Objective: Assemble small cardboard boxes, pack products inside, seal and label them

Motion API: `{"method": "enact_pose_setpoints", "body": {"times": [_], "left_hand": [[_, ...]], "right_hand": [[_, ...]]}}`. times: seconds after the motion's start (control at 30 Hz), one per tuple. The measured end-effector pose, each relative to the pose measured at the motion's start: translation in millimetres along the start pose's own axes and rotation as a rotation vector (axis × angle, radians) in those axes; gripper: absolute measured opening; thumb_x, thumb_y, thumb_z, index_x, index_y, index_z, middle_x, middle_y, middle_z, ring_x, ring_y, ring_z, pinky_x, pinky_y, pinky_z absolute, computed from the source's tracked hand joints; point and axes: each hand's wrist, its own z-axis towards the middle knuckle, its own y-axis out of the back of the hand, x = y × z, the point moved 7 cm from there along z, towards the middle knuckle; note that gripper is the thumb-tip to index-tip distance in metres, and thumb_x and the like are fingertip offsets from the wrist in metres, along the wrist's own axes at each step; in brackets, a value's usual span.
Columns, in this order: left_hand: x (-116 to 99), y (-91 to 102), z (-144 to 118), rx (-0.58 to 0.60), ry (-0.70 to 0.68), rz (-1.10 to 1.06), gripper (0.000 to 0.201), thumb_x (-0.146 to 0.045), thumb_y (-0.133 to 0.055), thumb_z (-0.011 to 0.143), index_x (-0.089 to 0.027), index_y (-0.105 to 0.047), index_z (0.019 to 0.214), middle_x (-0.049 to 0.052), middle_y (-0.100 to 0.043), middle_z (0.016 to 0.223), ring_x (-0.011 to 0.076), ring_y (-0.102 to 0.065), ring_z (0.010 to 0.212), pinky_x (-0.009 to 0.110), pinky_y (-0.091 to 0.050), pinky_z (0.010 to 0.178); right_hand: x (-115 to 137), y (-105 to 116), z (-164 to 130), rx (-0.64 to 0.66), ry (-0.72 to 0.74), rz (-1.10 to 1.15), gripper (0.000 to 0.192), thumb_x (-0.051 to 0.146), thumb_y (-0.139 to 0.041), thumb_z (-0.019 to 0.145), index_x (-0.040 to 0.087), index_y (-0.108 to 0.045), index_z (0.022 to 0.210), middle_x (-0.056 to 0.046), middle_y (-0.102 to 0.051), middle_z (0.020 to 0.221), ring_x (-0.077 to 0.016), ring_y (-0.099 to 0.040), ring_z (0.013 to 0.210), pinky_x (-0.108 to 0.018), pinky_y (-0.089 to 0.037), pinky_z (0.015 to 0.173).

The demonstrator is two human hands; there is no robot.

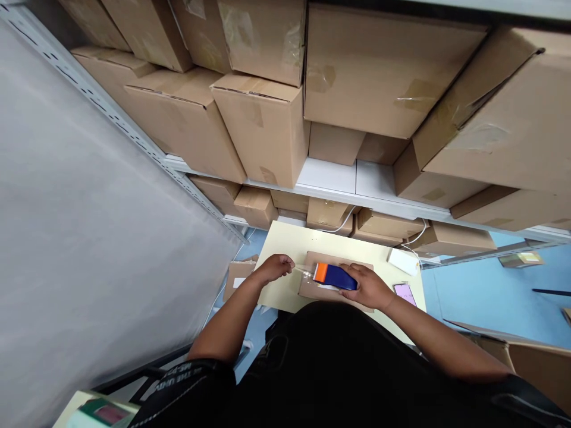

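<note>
My right hand [369, 286] is wrapped around the dark blue body of a tape dispenser [335, 277] with an orange front end. The dispenser lies over a flat cardboard box [307, 291] on the pale yellow table [285, 238]. My left hand [277, 267] is pinched just left of the box. From its fingertips a thin clear strip of tape [300, 268] runs toward the orange end. A shiny patch of tape shows on the box beside the dispenser. The fingertips of my right hand are partly hidden behind the blue body.
A phone [404, 293] and a white device [403, 261] with a cable lie at the table's right side. Shelves with several cardboard boxes [259, 128] rise behind the table. Another carton [238, 276] stands left of it, and an open carton [535, 368] is at lower right.
</note>
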Motion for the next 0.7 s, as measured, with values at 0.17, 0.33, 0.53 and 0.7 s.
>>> {"method": "enact_pose_setpoints", "body": {"times": [0.17,0.33,0.53,0.7], "left_hand": [[19,-15.2,16,-0.038,-0.005,0.057,0.017,-0.024,-0.061,0.075,-0.016,-0.07,0.087,0.004,-0.071,0.078,0.0156,-0.064,0.068,0.026,-0.049,0.065],[27,-40.9,25,-0.108,-0.046,0.128,0.012,-0.021,-0.055,0.084,-0.018,-0.067,0.086,0.005,-0.071,0.082,0.019,-0.067,0.078,0.03,-0.052,0.074],[40,-66.0,25,-0.259,-0.105,0.216,0.03,-0.022,-0.045,0.096,-0.017,-0.062,0.119,0.011,-0.07,0.111,0.0222,-0.067,0.102,0.038,-0.053,0.093],[33,-49.7,11,-0.323,-0.213,0.303,0.061,-0.014,-0.057,0.084,-0.015,-0.051,0.144,0.017,-0.055,0.145,0.0279,-0.056,0.132,0.046,-0.043,0.116]], "right_hand": [[8,-3,7,0.057,-0.012,-0.036,0.077,0.049,-0.072,0.085,0.02,-0.05,0.152,-0.015,-0.068,0.128,-0.0313,-0.066,0.116,-0.046,-0.052,0.105],[12,-7,10,0.093,-0.039,-0.057,0.079,0.053,-0.072,0.085,0.02,-0.049,0.153,-0.015,-0.067,0.131,-0.0327,-0.064,0.119,-0.046,-0.051,0.104],[17,-9,13,0.103,-0.06,-0.074,0.078,0.056,-0.07,0.086,0.016,-0.051,0.151,-0.017,-0.067,0.127,-0.0331,-0.064,0.116,-0.045,-0.051,0.102],[17,-8,14,0.101,-0.09,-0.075,0.078,0.055,-0.07,0.086,0.018,-0.05,0.152,-0.016,-0.067,0.127,-0.0325,-0.064,0.116,-0.044,-0.051,0.101]]}}
